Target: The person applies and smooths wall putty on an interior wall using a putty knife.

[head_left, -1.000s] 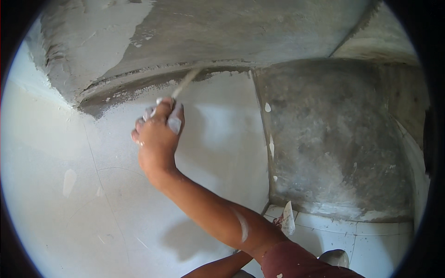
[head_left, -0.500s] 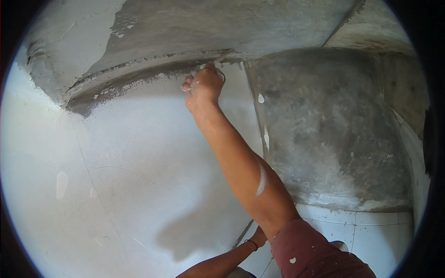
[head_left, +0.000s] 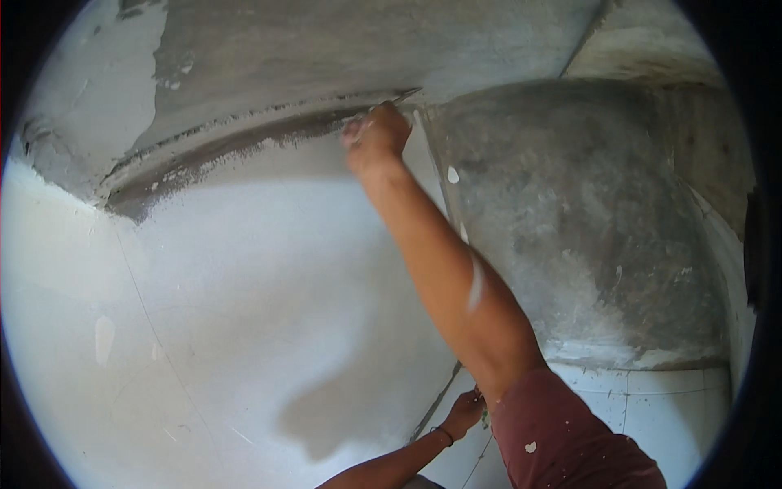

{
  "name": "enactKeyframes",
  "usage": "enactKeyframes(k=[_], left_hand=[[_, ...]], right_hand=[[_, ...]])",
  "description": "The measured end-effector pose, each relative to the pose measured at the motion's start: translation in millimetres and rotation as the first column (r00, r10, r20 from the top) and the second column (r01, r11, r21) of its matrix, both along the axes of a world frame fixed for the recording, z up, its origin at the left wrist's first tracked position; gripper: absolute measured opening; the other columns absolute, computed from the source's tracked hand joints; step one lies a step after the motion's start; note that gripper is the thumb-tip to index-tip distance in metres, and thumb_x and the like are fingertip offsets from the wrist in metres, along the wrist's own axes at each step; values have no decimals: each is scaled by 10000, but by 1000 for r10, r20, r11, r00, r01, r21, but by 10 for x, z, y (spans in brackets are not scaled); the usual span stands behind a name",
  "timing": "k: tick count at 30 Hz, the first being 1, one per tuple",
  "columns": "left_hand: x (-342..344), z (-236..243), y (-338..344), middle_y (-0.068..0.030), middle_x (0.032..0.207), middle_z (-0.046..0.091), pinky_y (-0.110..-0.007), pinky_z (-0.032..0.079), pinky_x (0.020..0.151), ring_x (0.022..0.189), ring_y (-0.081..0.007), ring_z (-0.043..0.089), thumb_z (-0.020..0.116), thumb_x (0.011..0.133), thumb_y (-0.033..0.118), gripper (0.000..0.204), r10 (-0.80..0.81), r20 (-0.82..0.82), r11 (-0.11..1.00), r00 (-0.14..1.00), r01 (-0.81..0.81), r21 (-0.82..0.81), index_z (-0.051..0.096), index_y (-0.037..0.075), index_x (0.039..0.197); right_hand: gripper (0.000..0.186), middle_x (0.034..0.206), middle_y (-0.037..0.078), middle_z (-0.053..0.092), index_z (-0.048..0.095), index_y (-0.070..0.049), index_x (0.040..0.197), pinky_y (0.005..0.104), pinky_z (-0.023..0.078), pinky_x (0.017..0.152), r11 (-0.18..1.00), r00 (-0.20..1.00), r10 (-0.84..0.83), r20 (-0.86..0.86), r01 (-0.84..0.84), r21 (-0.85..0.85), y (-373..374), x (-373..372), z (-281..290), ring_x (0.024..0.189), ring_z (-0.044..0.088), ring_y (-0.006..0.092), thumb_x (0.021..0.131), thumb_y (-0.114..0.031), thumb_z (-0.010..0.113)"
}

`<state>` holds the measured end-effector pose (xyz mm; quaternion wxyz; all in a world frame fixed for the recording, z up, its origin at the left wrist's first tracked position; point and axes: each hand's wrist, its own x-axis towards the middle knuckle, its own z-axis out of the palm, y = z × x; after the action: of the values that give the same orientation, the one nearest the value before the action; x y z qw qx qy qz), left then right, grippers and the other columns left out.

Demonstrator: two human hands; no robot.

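My right hand (head_left: 381, 134) is raised at the top edge of the white-coated wall panel (head_left: 244, 269), close to its right corner. Its fingers are closed round a thin-bladed scraper (head_left: 407, 95), whose narrow tip pokes out above the knuckles; the handle is hidden. White smears mark the fingers and forearm. Lower down, my left hand (head_left: 463, 414), with a dark band at the wrist, is closed beside the maroon sleeve. What it grips is mostly covered by my right arm; only a bit of green shows.
A rough grey groove (head_left: 236, 143) runs along the panel's top, below a bare cement surface (head_left: 326, 49). To the right is a grey cement wall section (head_left: 570, 212). White tiles (head_left: 664, 407) lie beneath it. A dark gap borders the panel's lower right.
My right hand has moved slightly right and up along the panel's top edge, with the scraper in it. My left hand has risen a little, and the view has shifted slightly.
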<state>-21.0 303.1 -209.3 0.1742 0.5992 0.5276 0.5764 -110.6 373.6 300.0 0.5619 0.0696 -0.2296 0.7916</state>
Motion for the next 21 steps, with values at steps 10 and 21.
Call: enactKeyframes(k=[10,21], left_hand=[[-137,-435,336,-168,909,716,-380,488,833,859,-252,628,559,1022,379,444,-66,104,921,992,101,-375,665,-35,1142],[-436,-661,506,-198,1127,712,-394,482,913,1007,-280,645,553,1017,411,501,-5,97,758,995,67,-649,587,50,1363]], right_hand=[[175,664,83,451,458,-74,945,346,350,441,994,995,98,-15,-99,-53,798,-27,109,498,455,204,1041,-221,466],[80,660,62,442,462,-95,922,334,319,443,998,998,-48,34,47,31,1768,-59,-24,507,454,196,978,-149,472]])
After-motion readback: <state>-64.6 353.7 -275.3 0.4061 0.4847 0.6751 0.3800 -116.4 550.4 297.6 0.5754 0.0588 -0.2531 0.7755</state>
